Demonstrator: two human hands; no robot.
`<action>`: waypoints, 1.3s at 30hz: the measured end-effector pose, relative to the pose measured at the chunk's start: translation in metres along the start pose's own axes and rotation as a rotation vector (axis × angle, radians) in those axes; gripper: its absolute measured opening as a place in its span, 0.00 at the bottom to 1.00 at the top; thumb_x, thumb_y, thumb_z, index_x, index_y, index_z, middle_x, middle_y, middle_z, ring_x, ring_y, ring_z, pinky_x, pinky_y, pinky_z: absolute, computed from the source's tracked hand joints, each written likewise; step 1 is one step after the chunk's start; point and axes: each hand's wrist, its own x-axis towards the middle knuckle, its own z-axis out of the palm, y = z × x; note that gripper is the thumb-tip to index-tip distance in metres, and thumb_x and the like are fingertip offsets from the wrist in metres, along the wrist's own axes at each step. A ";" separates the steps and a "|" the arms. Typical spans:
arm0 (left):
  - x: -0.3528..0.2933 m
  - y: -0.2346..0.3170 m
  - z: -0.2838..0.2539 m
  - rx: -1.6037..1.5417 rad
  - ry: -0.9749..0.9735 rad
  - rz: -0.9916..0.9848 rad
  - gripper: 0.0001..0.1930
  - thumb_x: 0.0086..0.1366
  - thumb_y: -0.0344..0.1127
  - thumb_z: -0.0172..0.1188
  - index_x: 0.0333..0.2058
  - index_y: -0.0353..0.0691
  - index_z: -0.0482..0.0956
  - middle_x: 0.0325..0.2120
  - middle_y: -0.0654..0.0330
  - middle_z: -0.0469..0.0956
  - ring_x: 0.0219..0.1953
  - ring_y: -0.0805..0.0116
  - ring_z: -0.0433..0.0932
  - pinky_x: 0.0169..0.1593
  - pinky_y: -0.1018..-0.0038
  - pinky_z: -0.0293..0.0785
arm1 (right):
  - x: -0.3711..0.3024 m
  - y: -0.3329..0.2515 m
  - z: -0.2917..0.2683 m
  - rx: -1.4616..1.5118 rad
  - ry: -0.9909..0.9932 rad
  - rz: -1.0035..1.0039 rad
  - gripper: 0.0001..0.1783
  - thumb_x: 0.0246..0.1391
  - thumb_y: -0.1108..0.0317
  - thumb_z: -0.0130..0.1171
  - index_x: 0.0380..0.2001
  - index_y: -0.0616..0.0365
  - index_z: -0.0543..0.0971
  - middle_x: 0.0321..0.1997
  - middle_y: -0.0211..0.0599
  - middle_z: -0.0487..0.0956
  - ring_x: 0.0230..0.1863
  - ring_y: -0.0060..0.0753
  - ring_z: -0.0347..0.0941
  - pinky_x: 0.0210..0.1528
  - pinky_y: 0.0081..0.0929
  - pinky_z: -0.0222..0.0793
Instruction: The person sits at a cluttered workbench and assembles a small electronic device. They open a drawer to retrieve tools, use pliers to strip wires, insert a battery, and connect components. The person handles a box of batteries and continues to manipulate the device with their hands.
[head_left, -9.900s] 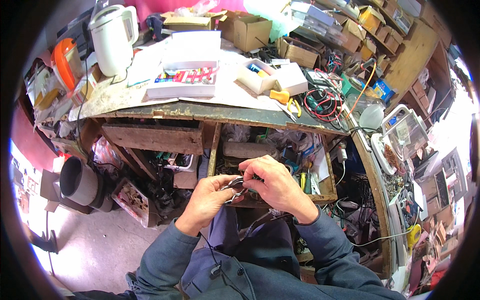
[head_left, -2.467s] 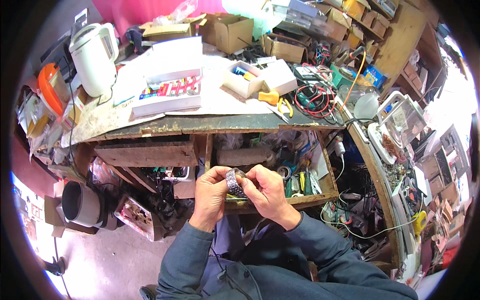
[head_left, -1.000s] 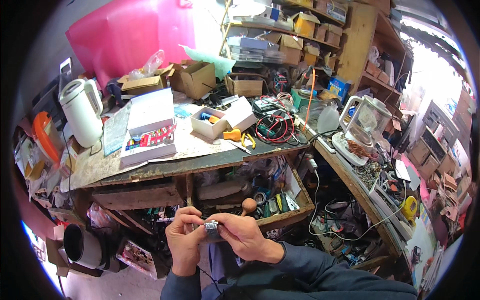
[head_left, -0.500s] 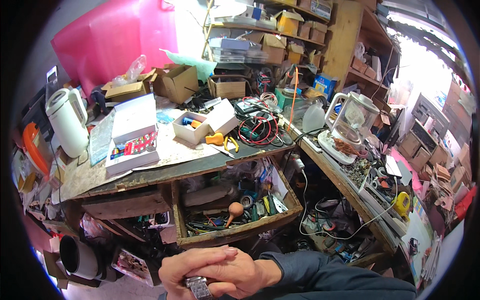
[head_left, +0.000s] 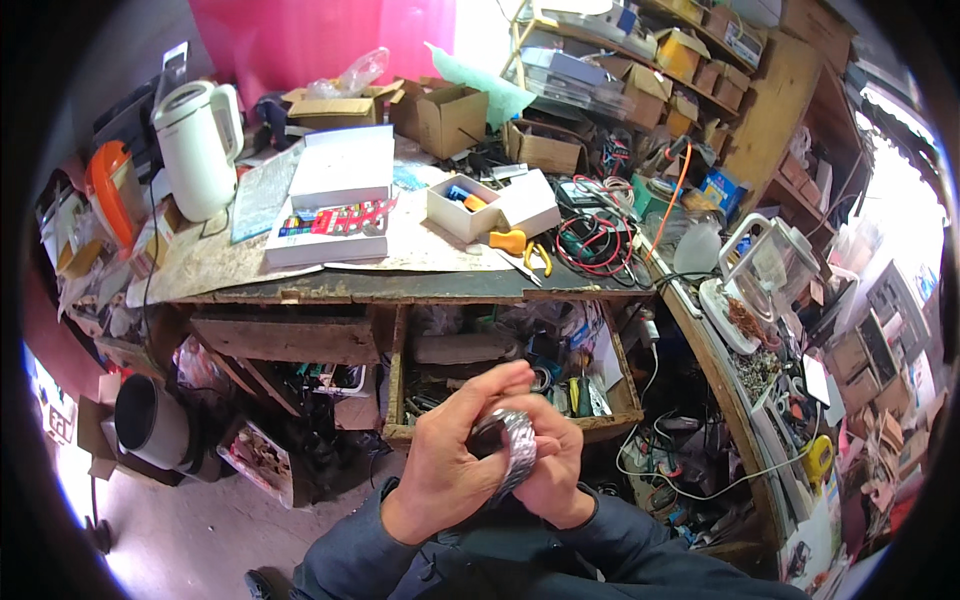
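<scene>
A silver metal-banded wristwatch (head_left: 518,458) is held between my two hands, above the front of an open wooden drawer (head_left: 620,421). My left hand (head_left: 445,462) is closed around one side of it, with its fingertips pointing up and away. My right hand (head_left: 558,462) grips the other side with curled fingers. The watch band curves in a loop toward me; most of the dial is hidden. Behind my hands, the drawer holds screwdrivers, a tape roll and other tools, partly covered by my fingers.
On the worktop stand an open white box (head_left: 330,250) with small coloured packs, a smaller white box (head_left: 462,222), orange-and-yellow pliers (head_left: 540,260), coiled red and black leads (head_left: 600,235) and a white kettle-like jug (head_left: 195,150). A glass jug (head_left: 780,265) stands right; a dark bin (head_left: 150,425) lower left.
My hands have risen and moved right, lifting the watch before the drawer. More of the band and both forearms now show. The whole view has shifted and tilted.
</scene>
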 end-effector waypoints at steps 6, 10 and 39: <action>-0.022 -0.026 -0.008 0.044 0.151 -0.033 0.25 0.61 0.22 0.70 0.57 0.33 0.76 0.46 0.56 0.82 0.47 0.73 0.81 0.50 0.77 0.79 | 0.016 0.005 -0.010 0.330 -0.010 0.143 0.18 0.70 0.64 0.53 0.54 0.68 0.72 0.47 0.55 0.81 0.48 0.49 0.83 0.55 0.43 0.81; -0.022 -0.027 0.005 -0.045 0.366 -0.045 0.16 0.60 0.24 0.72 0.47 0.34 0.83 0.38 0.59 0.85 0.39 0.74 0.83 0.43 0.77 0.81 | 0.016 0.016 -0.011 0.317 -0.004 0.140 0.18 0.71 0.65 0.53 0.54 0.69 0.72 0.48 0.56 0.81 0.49 0.50 0.82 0.55 0.44 0.81; -0.047 -0.041 -0.033 -0.002 0.335 -0.203 0.08 0.55 0.20 0.71 0.35 0.33 0.87 0.35 0.58 0.84 0.37 0.73 0.82 0.42 0.78 0.78 | 0.016 0.015 -0.009 -0.155 -0.121 0.312 0.11 0.63 0.73 0.63 0.48 0.64 0.79 0.44 0.30 0.80 0.43 0.17 0.76 0.48 0.17 0.71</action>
